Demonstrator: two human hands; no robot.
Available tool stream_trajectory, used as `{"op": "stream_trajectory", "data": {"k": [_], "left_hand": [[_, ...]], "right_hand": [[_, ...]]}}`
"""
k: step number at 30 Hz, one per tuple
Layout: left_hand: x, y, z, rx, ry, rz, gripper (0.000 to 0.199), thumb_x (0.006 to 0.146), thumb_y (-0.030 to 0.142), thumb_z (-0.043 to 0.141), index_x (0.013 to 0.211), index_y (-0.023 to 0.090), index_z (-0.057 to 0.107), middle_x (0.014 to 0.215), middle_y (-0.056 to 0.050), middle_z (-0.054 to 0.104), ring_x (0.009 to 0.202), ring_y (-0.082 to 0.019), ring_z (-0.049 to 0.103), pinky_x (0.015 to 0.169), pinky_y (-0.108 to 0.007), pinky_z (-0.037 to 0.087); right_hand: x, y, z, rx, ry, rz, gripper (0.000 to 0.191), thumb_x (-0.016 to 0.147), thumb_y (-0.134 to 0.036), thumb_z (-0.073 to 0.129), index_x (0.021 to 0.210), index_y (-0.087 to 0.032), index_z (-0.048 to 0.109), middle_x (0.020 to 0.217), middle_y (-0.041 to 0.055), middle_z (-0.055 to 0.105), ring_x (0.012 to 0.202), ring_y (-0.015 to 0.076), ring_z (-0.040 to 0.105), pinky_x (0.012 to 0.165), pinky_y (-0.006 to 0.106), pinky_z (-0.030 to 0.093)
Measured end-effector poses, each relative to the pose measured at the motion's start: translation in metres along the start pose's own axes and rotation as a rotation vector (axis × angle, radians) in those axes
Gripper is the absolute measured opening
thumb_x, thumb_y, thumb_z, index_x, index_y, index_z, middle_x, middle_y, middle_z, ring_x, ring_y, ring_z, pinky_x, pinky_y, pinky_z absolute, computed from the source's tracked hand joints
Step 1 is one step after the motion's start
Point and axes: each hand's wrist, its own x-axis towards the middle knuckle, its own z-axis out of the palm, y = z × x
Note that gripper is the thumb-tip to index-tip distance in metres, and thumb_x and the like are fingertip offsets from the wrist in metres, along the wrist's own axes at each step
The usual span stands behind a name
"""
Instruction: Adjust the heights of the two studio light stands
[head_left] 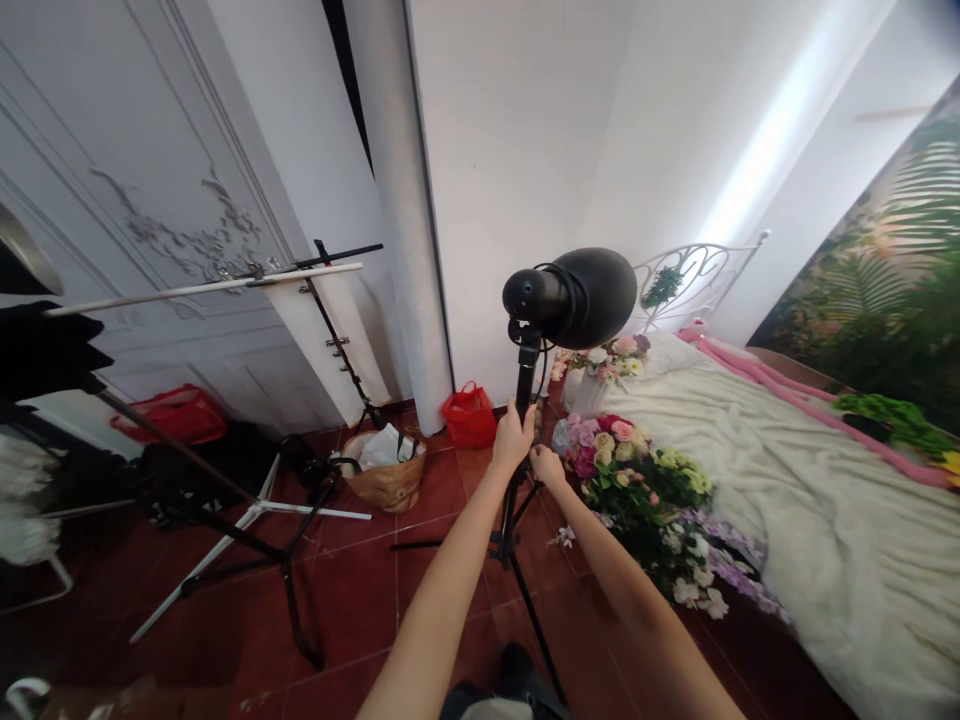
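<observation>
A black studio light (592, 295) with a wide round reflector sits on top of a black light stand (527, 375), its reflector toward the right. My left hand (514, 438) is wrapped around the stand's upright pole, below the light. Slightly lower and to the right, my right hand (548, 467) is closed against the stand's side, fingertips pinched at its collar; the part under them is hidden. A thin cable hangs from the light beside the pole. The stand's legs spread over the red tiled floor (360, 560).
Artificial flowers (622, 455) lie close on the right, beside a bed with a cream blanket (810, 480). A red bag (469, 415) and a wicker basket (386, 485) stand ahead on the left. Other stands, with a white leg base (259, 508), spread across the left floor.
</observation>
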Motion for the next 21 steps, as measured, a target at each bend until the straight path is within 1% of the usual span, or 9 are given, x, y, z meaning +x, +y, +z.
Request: {"op": "stream_trajectory", "data": {"k": [1, 3, 5, 7, 9, 11, 14, 18, 21], "left_hand": [[0.000, 0.000, 0.000, 0.001, 0.004, 0.001, 0.048, 0.090, 0.051, 0.031, 0.116, 0.013, 0.044, 0.086, -0.013, 0.067, 0.080, -0.023, 0.066, 0.066, -0.029, 0.047], [0.000, 0.001, 0.000, -0.003, 0.011, 0.009, 0.049, 0.090, 0.051, 0.031, 0.117, 0.012, 0.044, 0.086, -0.013, 0.067, 0.081, -0.023, 0.065, 0.066, -0.029, 0.047], [0.000, 0.002, 0.000, -0.003, 0.016, 0.010, 0.049, 0.090, 0.051, 0.031, 0.117, 0.012, 0.044, 0.087, -0.014, 0.067, 0.081, -0.024, 0.065, 0.066, -0.030, 0.047], [0.001, 0.003, 0.001, -0.003, 0.019, 0.010, 0.048, 0.090, 0.050, 0.032, 0.116, 0.012, 0.044, 0.086, -0.014, 0.067, 0.080, -0.024, 0.065, 0.066, -0.030, 0.047], [0.001, 0.004, 0.002, -0.016, 0.021, 0.014, 0.044, 0.090, 0.049, 0.032, 0.112, 0.013, 0.046, 0.086, -0.013, 0.067, 0.079, -0.023, 0.065, 0.066, -0.029, 0.047], [0.001, 0.004, 0.003, -0.036, 0.026, 0.017, 0.041, 0.091, 0.048, 0.032, 0.109, 0.015, 0.046, 0.087, -0.012, 0.067, 0.079, -0.022, 0.065, 0.066, -0.029, 0.047], [0.001, 0.005, 0.004, -0.059, 0.026, 0.013, 0.039, 0.091, 0.048, 0.033, 0.109, 0.016, 0.046, 0.088, -0.011, 0.067, 0.079, -0.021, 0.065, 0.067, -0.029, 0.048], [0.000, 0.005, 0.005, -0.063, 0.019, -0.007, 0.039, 0.091, 0.047, 0.034, 0.111, 0.016, 0.046, 0.086, -0.010, 0.067, 0.078, -0.021, 0.065, 0.067, -0.030, 0.049], [-0.001, 0.005, 0.008, -0.043, 0.041, -0.040, 0.039, 0.090, 0.047, 0.035, 0.113, 0.017, 0.047, 0.083, -0.009, 0.067, 0.078, -0.021, 0.065, 0.069, -0.030, 0.050]], "right_hand": [[-0.003, 0.003, 0.000, -0.014, 0.025, -0.012, 0.036, 0.095, -0.037, 0.034, 0.092, -0.014, 0.062, 0.088, 0.0115, 0.066, 0.080, 0.0173, 0.063, 0.069, 0.026, 0.044], [-0.011, 0.009, 0.003, -0.075, 0.106, -0.070, 0.040, 0.096, -0.036, 0.027, 0.093, -0.014, 0.060, 0.084, 0.0120, 0.067, 0.079, 0.0182, 0.063, 0.065, 0.024, 0.040], [-0.019, 0.016, 0.007, -0.166, 0.181, -0.168, 0.040, 0.096, -0.036, 0.024, 0.096, -0.015, 0.058, 0.079, 0.0103, 0.067, 0.074, 0.0175, 0.064, 0.061, 0.022, 0.036], [-0.025, 0.023, 0.010, -0.236, 0.219, -0.285, 0.038, 0.097, -0.036, 0.024, 0.096, -0.015, 0.056, 0.076, 0.0078, 0.066, 0.069, 0.0159, 0.063, 0.057, 0.021, 0.033], [-0.028, 0.029, 0.013, -0.248, 0.233, -0.374, 0.038, 0.097, -0.036, 0.022, 0.095, -0.016, 0.054, 0.077, 0.0063, 0.066, 0.069, 0.0146, 0.062, 0.055, 0.021, 0.031], [-0.026, 0.035, 0.015, -0.240, 0.253, -0.433, 0.037, 0.098, -0.035, 0.021, 0.095, -0.017, 0.054, 0.081, 0.0056, 0.065, 0.071, 0.0138, 0.062, 0.055, 0.020, 0.032], [-0.017, 0.043, 0.019, -0.246, 0.246, -0.485, 0.038, 0.098, -0.029, 0.021, 0.092, -0.016, 0.057, 0.081, 0.0057, 0.065, 0.074, 0.0132, 0.061, 0.058, 0.020, 0.033], [-0.001, 0.052, 0.024, -0.250, 0.221, -0.546, 0.045, 0.097, -0.024, 0.020, 0.088, -0.014, 0.062, 0.081, 0.0087, 0.066, 0.076, 0.0139, 0.062, 0.061, 0.020, 0.035], [0.007, 0.055, 0.026, -0.241, 0.204, -0.548, 0.048, 0.097, -0.023, 0.020, 0.084, -0.012, 0.065, 0.080, 0.0111, 0.067, 0.076, 0.0148, 0.062, 0.062, 0.020, 0.037]]}}
